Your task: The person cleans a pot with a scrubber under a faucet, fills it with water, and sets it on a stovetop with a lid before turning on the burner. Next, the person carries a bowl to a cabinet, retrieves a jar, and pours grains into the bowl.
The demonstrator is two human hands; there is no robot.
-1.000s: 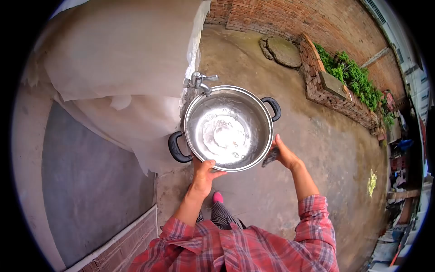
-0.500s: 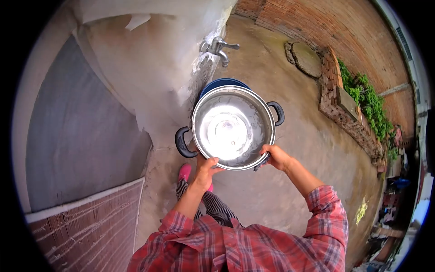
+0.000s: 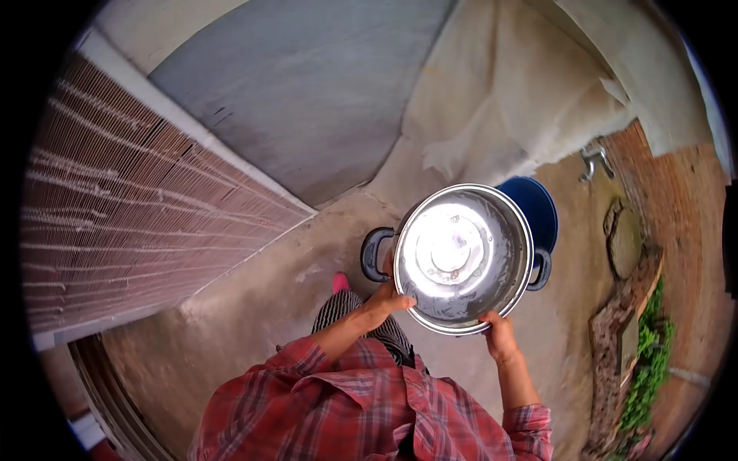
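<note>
My red plaid shirt (image 3: 346, 407) is nearest, with my striped trousers (image 3: 338, 311) and one pink shoe (image 3: 340, 282) showing past it. I hold the stainless-steel pot (image 3: 463, 260) out in front of me, tipped so that its shiny inside faces me; small wet-looking marks dot the metal. My left hand (image 3: 388, 302) pinches the near rim, thumb over the edge, near one black handle (image 3: 373, 254). My right hand (image 3: 500, 336) pinches the rim on the other side, its thumb on the lip, below the second black handle (image 3: 542, 269). The fingers under the pot are mostly hidden. Beyond the pot, partly covered by it, is a blue bucket (image 3: 540, 211) on the concrete ground (image 3: 269, 323). Farther off are a metal tap (image 3: 596, 163), a round slab (image 3: 625, 242) and a brick planter (image 3: 615, 361) with green plants (image 3: 649, 361).
</note>
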